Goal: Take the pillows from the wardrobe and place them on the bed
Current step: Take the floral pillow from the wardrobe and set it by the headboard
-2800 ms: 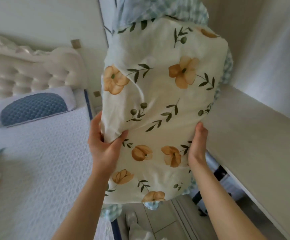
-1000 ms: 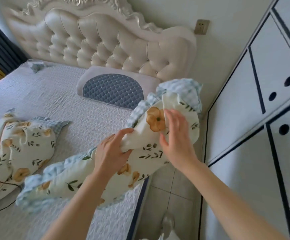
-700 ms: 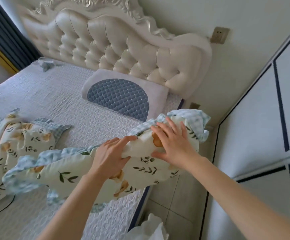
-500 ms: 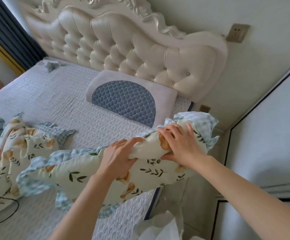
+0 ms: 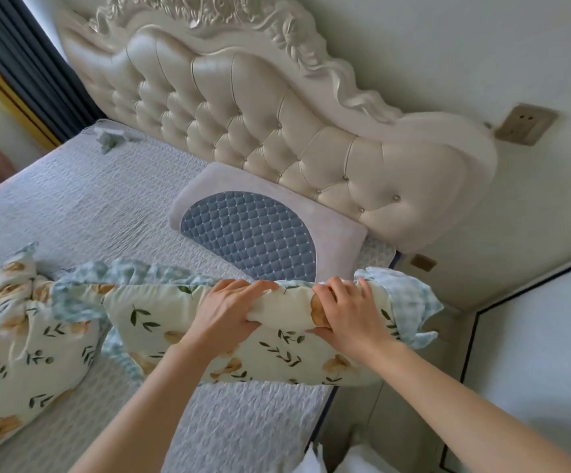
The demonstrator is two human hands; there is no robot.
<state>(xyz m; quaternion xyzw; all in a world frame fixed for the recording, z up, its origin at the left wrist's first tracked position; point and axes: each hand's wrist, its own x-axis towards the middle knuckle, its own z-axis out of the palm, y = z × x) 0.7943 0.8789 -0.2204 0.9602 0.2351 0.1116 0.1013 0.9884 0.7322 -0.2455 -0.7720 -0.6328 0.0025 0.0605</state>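
Left hand (image 5: 229, 315): fingers curled over the floral pillow's (image 5: 277, 349) far edge.
Right hand (image 5: 352, 315): fingers spread, gripping the same edge.
Pillow: overhangs the bed's (image 5: 99, 206) right edge.
Second floral pillow (image 5: 21, 349): left, on bed.

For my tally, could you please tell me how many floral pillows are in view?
2. One floral pillow is held in both hands at the bed's right edge; the other floral pillow lies on the bed at far left, partly cut off. More may be outside the view.
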